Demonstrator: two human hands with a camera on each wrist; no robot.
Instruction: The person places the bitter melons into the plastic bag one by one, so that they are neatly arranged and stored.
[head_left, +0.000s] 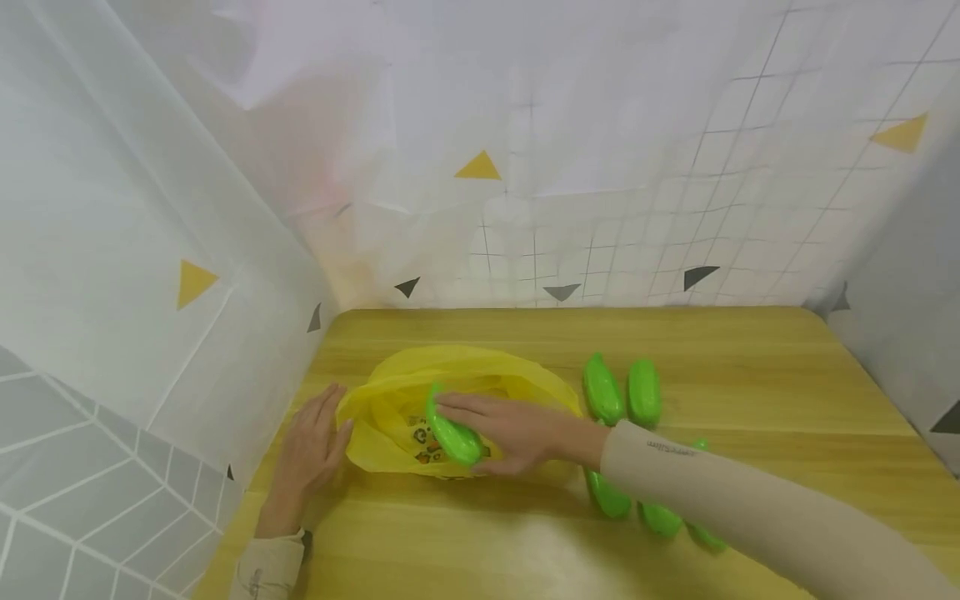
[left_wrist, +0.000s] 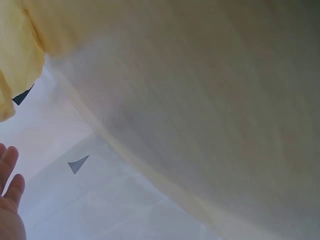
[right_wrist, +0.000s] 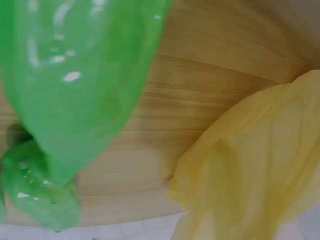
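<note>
A yellow plastic bag point(head_left: 465, 362) with a printed pattern lies on the table, its mouth spread wide. Over that mouth my right hand point(head_left: 510, 429) grips a shiny green plastic-wrapped bundle point(head_left: 453, 435), long and tapered at one end. My left hand point(head_left: 311, 442) is at the bag's left edge with its fingers extended, thumb close to the rim. In the left wrist view, the fingers point(left_wrist: 14, 190) of this hand show below a fold of the bag point(left_wrist: 20, 55). The right wrist view has shiny green plastic point(right_wrist: 80, 90) up close and the bag point(right_wrist: 255, 155) at right.
Two more green bundles point(head_left: 602, 390) point(head_left: 644, 393) lie right of the bag. Nearer to me, several others point(head_left: 609, 497) are partly covered by my right sleeve point(head_left: 720, 492). White patterned sheeting point(head_left: 600, 167) stands along the back and sides of the wooden table point(head_left: 510, 558).
</note>
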